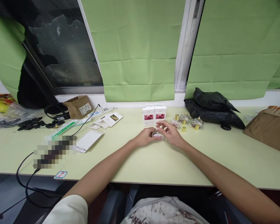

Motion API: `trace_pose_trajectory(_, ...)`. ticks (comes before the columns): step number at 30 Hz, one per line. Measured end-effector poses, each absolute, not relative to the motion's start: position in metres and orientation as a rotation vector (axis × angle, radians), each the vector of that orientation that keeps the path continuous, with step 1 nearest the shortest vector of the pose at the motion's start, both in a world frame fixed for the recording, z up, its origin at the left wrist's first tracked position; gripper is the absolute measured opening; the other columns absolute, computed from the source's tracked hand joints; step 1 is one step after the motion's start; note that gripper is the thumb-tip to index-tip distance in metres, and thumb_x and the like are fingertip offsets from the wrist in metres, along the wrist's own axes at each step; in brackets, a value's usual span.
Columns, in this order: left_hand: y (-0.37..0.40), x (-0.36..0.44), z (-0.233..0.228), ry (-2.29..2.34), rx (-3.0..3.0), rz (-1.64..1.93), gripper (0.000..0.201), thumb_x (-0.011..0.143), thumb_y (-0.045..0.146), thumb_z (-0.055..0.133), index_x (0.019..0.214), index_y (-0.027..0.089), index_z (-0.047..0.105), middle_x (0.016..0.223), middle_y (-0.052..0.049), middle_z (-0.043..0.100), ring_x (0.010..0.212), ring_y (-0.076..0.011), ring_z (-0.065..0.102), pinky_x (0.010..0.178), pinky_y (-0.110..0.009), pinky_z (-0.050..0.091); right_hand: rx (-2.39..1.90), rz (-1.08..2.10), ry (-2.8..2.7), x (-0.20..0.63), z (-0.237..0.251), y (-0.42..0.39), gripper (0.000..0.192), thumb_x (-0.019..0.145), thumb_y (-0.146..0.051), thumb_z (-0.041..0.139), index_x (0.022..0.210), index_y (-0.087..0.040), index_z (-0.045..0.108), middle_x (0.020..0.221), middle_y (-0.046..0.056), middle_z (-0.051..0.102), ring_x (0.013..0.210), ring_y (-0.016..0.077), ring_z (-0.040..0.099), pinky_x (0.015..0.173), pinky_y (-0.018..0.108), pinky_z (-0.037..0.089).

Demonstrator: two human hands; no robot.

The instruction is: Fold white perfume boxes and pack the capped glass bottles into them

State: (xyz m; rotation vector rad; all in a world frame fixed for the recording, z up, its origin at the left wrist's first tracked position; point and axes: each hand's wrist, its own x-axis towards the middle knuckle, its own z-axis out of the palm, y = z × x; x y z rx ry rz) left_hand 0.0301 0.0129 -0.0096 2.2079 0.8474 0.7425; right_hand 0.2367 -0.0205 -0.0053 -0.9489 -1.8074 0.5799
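Glass bottle sits on the pale table, just before two white boxes. Left hand clasps its side, apparently steadying it; right hand closes fingers over its top. Similar bottles stand near.

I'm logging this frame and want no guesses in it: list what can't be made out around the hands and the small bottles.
- Small glass bottle, head view: mostly covered by the left hand and right hand; its cap and contents cannot be told.
- White boxes: print too small to read.
- Three bottles right of the boxes: too small to show labels.
- Object left on the table: blurred by pixelation.
- Black bag: contents hidden.
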Motion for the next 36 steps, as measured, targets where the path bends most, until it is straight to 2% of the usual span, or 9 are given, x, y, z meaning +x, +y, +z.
trace_pose_trajectory(3,0.012,0.03,-0.009,0.854,2.208,0.742,0.054,0.083,0.07,0.072,0.09,0.017,0.066,0.074,0.002,0.052,0.068,-0.0133,0.042,0.061,-0.027,0.03,-0.879,0.531,-1.856,0.238,-0.006,-0.019,0.027,0.106,-0.039,0.049,0.116,-0.026,0.071,0.117,0.007,0.073,0.11,0.0238,0.066,0.094,0.039,0.051)
trace_pose_trajectory(5,0.012,0.029,-0.009,0.85,2.207,0.743,0.053,0.083,0.069,0.072,0.091,0.017,0.066,0.075,0.002,0.052,0.068,-0.0134,0.042,0.061,-0.027,0.03,-0.863,0.534,-1.862,0.238,-0.007,-0.017,0.028,0.106,-0.038,0.048,0.111,-0.025,0.072,0.111,0.006,0.074,0.108,0.0239,0.066,0.097,0.04,0.05)
trace_pose_trajectory(11,0.011,0.03,-0.008,0.86,2.2,0.76,0.052,0.083,0.068,0.073,0.09,0.016,0.067,0.074,0.003,0.05,0.068,-0.013,0.041,0.06,-0.027,0.03,-0.905,0.722,-1.752,0.236,-0.011,-0.012,0.026,0.1,-0.047,0.059,0.104,-0.023,0.069,0.101,0.004,0.071,0.093,0.0205,0.065,0.076,0.032,0.051)
trace_pose_trajectory(16,0.01,0.029,-0.007,0.835,2.203,0.734,0.054,0.085,0.068,0.071,0.103,0.017,0.071,0.077,0.002,0.055,0.069,-0.0136,0.043,0.061,-0.027,0.031,-0.974,0.716,-1.662,0.233,-0.011,-0.011,0.028,0.091,-0.051,0.07,0.094,-0.023,0.065,0.096,0.003,0.068,0.087,0.0194,0.061,0.068,0.029,0.05)
trace_pose_trajectory(18,0.01,0.029,-0.006,0.854,2.205,0.738,0.054,0.084,0.069,0.072,0.097,0.016,0.07,0.075,0.002,0.053,0.068,-0.0134,0.041,0.061,-0.027,0.03,-0.952,0.732,-1.687,0.234,-0.01,-0.012,0.027,0.093,-0.05,0.068,0.1,-0.023,0.068,0.105,0.005,0.071,0.091,0.0198,0.063,0.073,0.031,0.052)
trace_pose_trajectory(21,0.01,0.029,-0.006,0.872,2.206,0.743,0.053,0.083,0.069,0.073,0.091,0.016,0.067,0.073,0.003,0.05,0.067,-0.0132,0.041,0.061,-0.027,0.03,-0.88,0.767,-1.754,0.237,-0.008,-0.014,0.029,0.101,-0.048,0.058,0.113,-0.025,0.071,0.118,0.006,0.072,0.106,0.0216,0.066,0.09,0.036,0.054)
trace_pose_trajectory(24,0.01,0.03,-0.006,0.846,2.201,0.748,0.051,0.084,0.066,0.074,0.092,0.017,0.067,0.075,0.003,0.051,0.068,-0.0133,0.042,0.061,-0.027,0.03,-0.859,0.751,-1.786,0.241,-0.008,-0.015,0.03,0.103,-0.047,0.054,0.109,-0.024,0.072,0.114,0.007,0.073,0.111,0.023,0.066,0.099,0.039,0.051)
trace_pose_trajectory(31,0.012,0.029,-0.008,0.874,2.211,0.731,0.053,0.084,0.067,0.073,0.094,0.016,0.067,0.077,0.002,0.053,0.07,-0.0139,0.043,0.061,-0.027,0.031,-0.959,0.745,-1.699,0.237,-0.013,-0.01,0.031,0.093,-0.053,0.068,0.098,-0.023,0.066,0.096,0.003,0.068,0.086,0.0191,0.061,0.071,0.031,0.052)
trace_pose_trajectory(36,0.011,0.029,-0.006,0.864,2.212,0.725,0.053,0.084,0.069,0.072,0.09,0.017,0.066,0.076,0.002,0.053,0.069,-0.0139,0.043,0.061,-0.027,0.031,-1.026,0.585,-1.777,0.237,-0.008,-0.017,0.025,0.098,-0.05,0.062,0.098,-0.025,0.061,0.095,0.002,0.067,0.081,0.0187,0.059,0.068,0.031,0.048)
